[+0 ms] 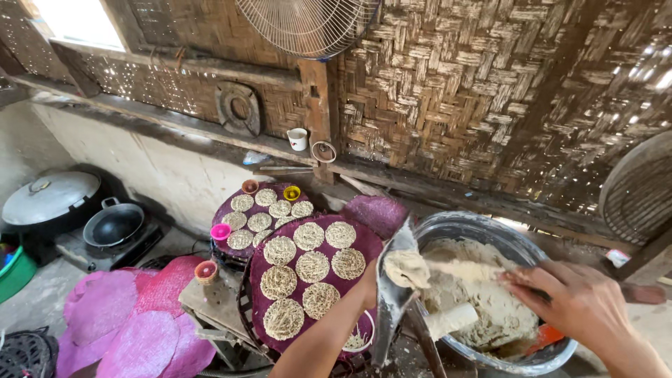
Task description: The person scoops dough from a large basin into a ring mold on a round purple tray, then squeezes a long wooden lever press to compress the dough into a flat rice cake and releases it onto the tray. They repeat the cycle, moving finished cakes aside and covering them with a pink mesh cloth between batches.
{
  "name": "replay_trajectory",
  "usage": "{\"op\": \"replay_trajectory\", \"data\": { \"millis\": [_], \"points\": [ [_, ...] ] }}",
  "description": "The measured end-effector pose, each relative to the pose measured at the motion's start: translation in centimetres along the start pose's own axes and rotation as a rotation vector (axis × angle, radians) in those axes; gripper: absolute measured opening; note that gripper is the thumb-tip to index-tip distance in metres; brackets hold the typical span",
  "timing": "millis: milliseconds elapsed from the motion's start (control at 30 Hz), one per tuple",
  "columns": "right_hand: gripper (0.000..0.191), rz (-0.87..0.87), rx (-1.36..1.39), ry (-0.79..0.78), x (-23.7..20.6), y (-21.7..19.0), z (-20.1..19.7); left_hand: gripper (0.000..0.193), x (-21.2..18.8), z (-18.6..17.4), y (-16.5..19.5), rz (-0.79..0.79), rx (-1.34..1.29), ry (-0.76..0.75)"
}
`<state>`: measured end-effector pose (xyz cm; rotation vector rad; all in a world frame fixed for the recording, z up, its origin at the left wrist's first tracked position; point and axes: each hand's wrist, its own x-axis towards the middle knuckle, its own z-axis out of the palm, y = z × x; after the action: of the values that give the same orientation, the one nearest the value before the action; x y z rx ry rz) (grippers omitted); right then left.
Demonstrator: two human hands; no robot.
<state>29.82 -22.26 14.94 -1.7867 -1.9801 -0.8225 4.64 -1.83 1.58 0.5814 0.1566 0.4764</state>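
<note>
The right hand (577, 301) presses dough (407, 268) into a metal press (392, 294) above the basin (490, 231).

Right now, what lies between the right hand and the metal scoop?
In the head view, a dough-coated stick runs from the right hand to the lump of dough on the scoop, crossing above the dough-filled bowl.

Dough is sitting in the basin (521, 241). Left of the basin, a round mat (364, 241) is carrying noodle discs (312, 266); a second mat (231, 203) is lying behind-left, pots (112, 224) farther left.
</note>
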Motion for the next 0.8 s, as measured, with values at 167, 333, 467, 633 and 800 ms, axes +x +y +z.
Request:
{"op": "replay_trajectory", "data": {
  "millis": [167,333,467,633,800],
  "points": [
    [0.032,-0.046,0.038,-0.133,-0.3,1.2,-1.4,0.036,0.0,0.1,-0.1,0.082,0.338,0.209],
    [0.043,0.095,-0.274,-0.665,3.3,0.6,-4.6,0.047,0.2,0.5,-2.1,0.168,1.455,0.35],
    [0.041,-0.038,-0.303,-0.983,6.7,-1.9,-5.5,0.047,0.2,1.2,-4.2,0.47,1.727,0.279],
    [0.034,-0.247,-0.17,-0.708,5.9,-5.6,-2.2,0.055,0.6,1.8,-4.3,0.396,1.702,0.33],
    [0.038,-1.001,-0.538,0.254,2.3,-6.4,-0.3,0.061,-0.1,1.6,-2.6,0.233,1.558,0.372]
  ]
}}
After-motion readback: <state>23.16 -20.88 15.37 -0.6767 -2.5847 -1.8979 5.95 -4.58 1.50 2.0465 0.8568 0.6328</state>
